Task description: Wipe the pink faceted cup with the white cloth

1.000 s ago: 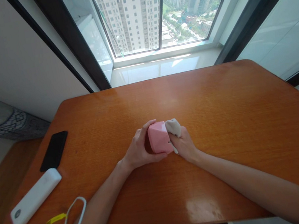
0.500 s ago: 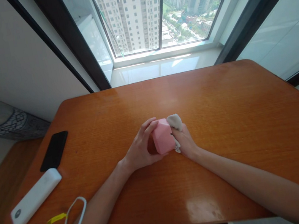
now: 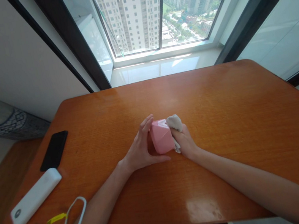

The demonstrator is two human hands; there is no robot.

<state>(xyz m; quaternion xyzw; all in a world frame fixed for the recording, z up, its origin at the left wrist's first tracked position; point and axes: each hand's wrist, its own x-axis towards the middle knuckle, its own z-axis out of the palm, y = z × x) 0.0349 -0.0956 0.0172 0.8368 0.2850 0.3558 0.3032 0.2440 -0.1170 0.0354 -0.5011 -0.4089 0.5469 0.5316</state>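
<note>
A pink faceted block-like object, perhaps a small pot or holder, is between my hands above the middle of the table. My left hand curves around its left side with thumb and fingers spread apart. The fingertips are near its upper left edge, and a gap shows between palm and object. My right hand is closed on a crumpled light grey cloth against the object's right side. Cloth sticks out above and below that hand. The right fingertips are hidden, so I cannot tell whether they reach inside the object.
On the wooden table, a black phone lies at the left. Nearer is a white power strip with a white cable looping over my left forearm. A yellow tag lies beside the cable. A window stands beyond the far edge.
My left fingers have lifted off the pink object and spread wider. The object has turned slightly and shifted a little left. My right hand and the cloth have hardly moved.
</note>
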